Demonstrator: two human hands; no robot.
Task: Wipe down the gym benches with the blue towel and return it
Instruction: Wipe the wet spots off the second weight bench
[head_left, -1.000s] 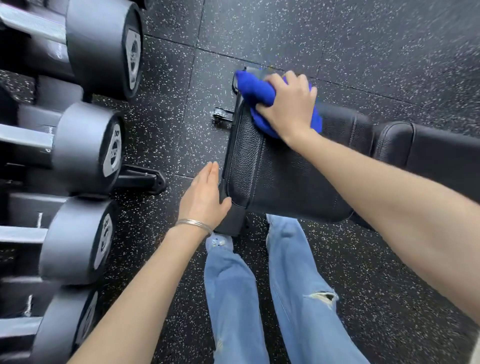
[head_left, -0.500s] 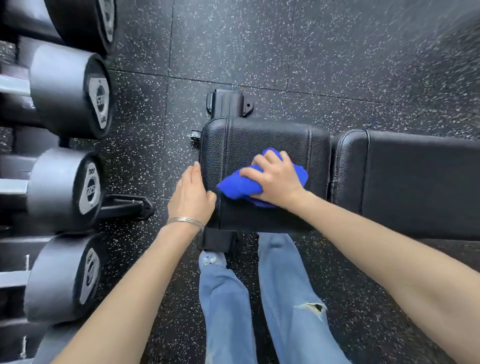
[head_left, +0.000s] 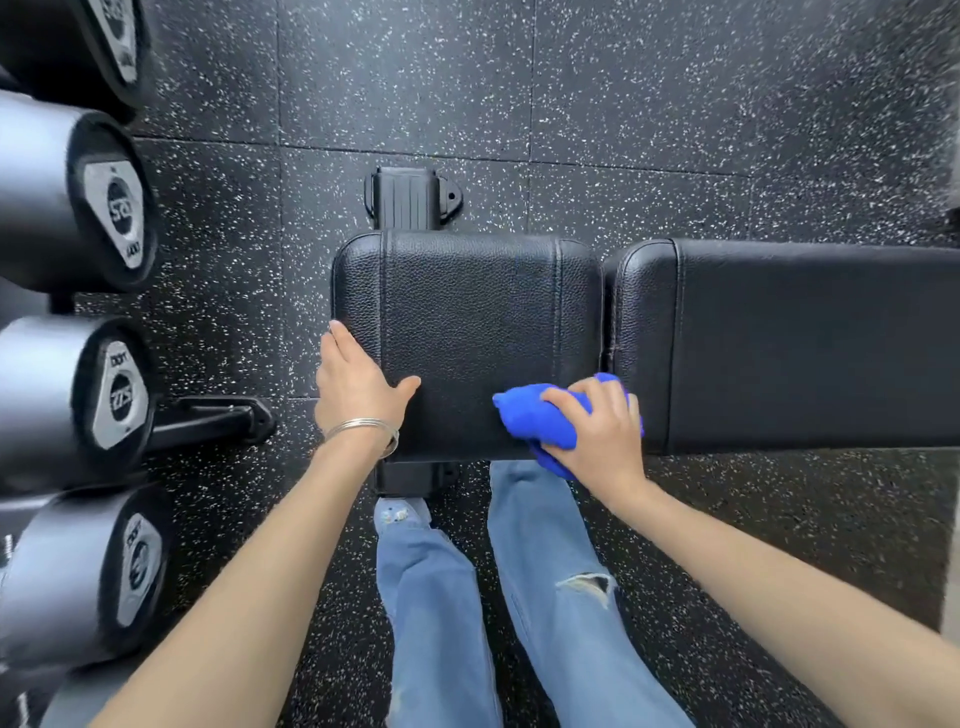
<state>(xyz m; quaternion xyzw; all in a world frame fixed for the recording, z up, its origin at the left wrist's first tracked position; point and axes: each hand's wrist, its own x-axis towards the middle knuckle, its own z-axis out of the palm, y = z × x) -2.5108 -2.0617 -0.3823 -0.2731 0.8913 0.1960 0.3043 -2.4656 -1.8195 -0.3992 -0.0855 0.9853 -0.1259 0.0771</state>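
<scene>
Our right hand grips the bunched blue towel with curled fingers, pressing it on the near right corner of the black seat pad, while our left hand rests flat, fingers straight, on the pad's left edge.

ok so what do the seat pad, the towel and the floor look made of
Seat pad: probably black vinyl or leather, with pebbled grain, stitched seams and a slight sheen. Blue towel: soft plush cloth, perhaps microfibre, matte and bunched. Floor: likely rubber tiles, matte black with white flecks and joints.
</scene>
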